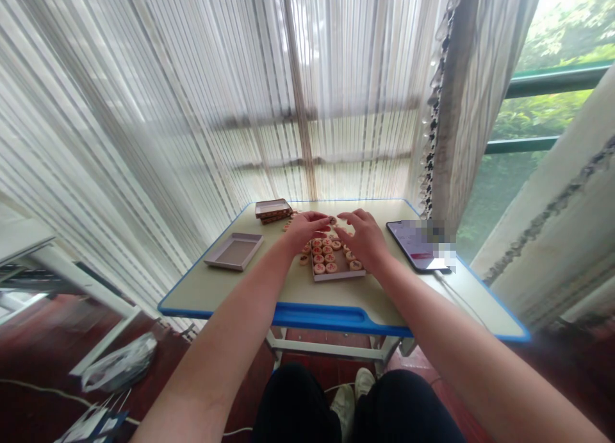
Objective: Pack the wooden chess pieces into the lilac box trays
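Round wooden chess pieces (325, 258) with red marks lie in a shallow grey tray (339, 275) at the middle of the small table (230, 288). My left hand (302, 226) hovers over the tray's far left corner, fingers together and curved, touching the pieces there. My right hand (366, 234) rests over the tray's right side, fingers bent down onto the pieces. The fingertips of both hands nearly meet above the tray. A few loose pieces (303, 259) lie on the table just left of the tray. What the fingers pinch is hidden.
An empty grey box lid (234, 250) lies at the left of the table. A small stacked box (272, 209) stands at the far edge. A phone (419, 245) lies at the right with a cable. Sheer curtains (192, 109) hang close behind. The table has a blue rim (317, 316).
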`<state>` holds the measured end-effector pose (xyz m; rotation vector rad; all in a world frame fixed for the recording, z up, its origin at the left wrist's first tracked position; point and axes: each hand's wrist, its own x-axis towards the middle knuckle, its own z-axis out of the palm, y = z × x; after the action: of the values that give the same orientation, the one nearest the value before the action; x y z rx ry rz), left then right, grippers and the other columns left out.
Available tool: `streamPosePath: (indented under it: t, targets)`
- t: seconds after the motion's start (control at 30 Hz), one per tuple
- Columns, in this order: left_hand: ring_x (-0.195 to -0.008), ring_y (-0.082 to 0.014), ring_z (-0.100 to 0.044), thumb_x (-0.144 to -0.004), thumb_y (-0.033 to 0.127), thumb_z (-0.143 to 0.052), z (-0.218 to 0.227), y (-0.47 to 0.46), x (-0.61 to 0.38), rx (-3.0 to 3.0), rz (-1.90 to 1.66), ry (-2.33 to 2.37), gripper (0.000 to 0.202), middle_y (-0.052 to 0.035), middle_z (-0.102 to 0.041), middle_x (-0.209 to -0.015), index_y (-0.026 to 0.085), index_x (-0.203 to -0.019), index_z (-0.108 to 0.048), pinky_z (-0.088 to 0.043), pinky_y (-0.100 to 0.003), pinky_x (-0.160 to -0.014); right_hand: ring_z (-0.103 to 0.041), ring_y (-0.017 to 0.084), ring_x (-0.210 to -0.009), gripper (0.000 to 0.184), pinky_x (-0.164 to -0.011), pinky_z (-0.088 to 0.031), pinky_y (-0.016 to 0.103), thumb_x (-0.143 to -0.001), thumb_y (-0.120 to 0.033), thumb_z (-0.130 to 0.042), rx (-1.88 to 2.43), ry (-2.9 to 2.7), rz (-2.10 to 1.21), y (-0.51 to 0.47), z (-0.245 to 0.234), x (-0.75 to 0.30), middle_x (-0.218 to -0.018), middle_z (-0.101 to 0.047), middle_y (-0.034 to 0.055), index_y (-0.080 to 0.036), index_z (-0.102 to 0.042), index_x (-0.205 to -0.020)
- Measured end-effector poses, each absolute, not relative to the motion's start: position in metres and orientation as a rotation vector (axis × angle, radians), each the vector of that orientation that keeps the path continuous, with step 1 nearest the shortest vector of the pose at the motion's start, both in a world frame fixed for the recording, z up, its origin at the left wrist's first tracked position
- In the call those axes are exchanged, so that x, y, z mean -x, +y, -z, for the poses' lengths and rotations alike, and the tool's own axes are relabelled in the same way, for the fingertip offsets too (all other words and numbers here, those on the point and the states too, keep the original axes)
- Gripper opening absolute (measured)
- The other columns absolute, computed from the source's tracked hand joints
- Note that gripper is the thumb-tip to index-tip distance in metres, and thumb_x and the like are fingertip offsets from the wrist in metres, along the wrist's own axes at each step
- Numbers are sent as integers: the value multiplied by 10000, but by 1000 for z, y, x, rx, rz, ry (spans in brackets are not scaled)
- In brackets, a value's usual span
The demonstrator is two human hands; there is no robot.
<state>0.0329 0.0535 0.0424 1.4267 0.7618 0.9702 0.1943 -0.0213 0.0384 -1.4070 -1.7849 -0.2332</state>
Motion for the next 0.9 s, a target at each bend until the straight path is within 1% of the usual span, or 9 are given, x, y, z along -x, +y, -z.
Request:
streamPosePath:
  t: [0.2,0.33,0.47,0.57,0.63,0.7,0.77,0.83,0.9]
  targets:
    - [-583,-59,-553,-617,397,-752,-48,46,-34,-1464,-901,821,378,-49,-659,-802,135,-868,-648,-398,-168,-491,-506,217,-945,277,-824,-404,326,-847,-319,-514,1386,-1824,242,-23,-41,-194,-965,-598,77,-217,-624,-1080]
    - [-493,-31,-466,-644,420,-710,-51,43,-34,-1524,-846,886,360,-44,-657,-758,143,-869,-664,-325,-163,-434,-510,210,-947,274,-828,-401,316,-856,-289,-494,1393,-1831,208,-23,-42,-195,-957,-608,68,-227,-619,-1092]
    - [-431,-15,-378,-631,415,-706,-52,42,-34,-1549,-832,873,359,-46,-650,-718,124,-839,-674,-255,-171,-396,-515,205,-948,272,-833,-399,308,-832,-275,-520,1383,-1843,188,-22,-42,-194,-959,-614,66,-219,-624,-1077]
    - [-424,-13,-379,-634,423,-703,-51,43,-33,-1582,-827,842,369,-55,-664,-739,121,-844,-677,-258,-175,-396,-517,212,-946,271,-831,-395,320,-836,-315,-516,1414,-1822,178,-23,-42,-195,-944,-616,71,-217,-627,-1063]
    - [-430,-20,-408,-684,452,-656,-49,46,-32,-1610,-875,872,391,-75,-681,-806,123,-895,-664,-296,-178,-405,-520,212,-931,275,-820,-396,319,-839,-331,-507,1450,-1796,170,-21,-42,-197,-919,-616,72,-206,-629,-1052]
    - [-442,-37,-447,-748,461,-585,-46,51,-30,-1659,-997,979,403,-88,-687,-849,122,-960,-640,-346,-188,-425,-527,205,-905,272,-803,-401,311,-830,-343,-515,1505,-1797,145,-19,-41,-200,-896,-615,68,-195,-640,-1022]
    - [-492,-69,-505,-777,430,-553,-41,59,-28,-1777,-1133,1145,385,-90,-688,-856,120,-992,-630,-404,-209,-478,-534,201,-887,270,-792,-407,305,-804,-372,-543,1572,-1839,103,-15,-38,-202,-895,-616,65,-194,-657,-972]
    - [-660,-120,-591,-792,399,-538,-37,66,-26,-2019,-1177,1235,347,-91,-689,-917,135,-988,-649,-465,-246,-628,-538,203,-892,274,-795,-409,306,-771,-402,-578,1633,-1908,62,-12,-35,-202,-917,-617,67,-202,-672,-932]
    - [-842,-166,-611,-818,406,-498,-34,70,-27,-2295,-1075,1222,329,-83,-688,-964,162,-948,-677,-455,-280,-788,-538,211,-925,272,-816,-404,310,-748,-419,-602,1673,-1986,35,-10,-32,-201,-940,-616,72,-216,-686,-909]
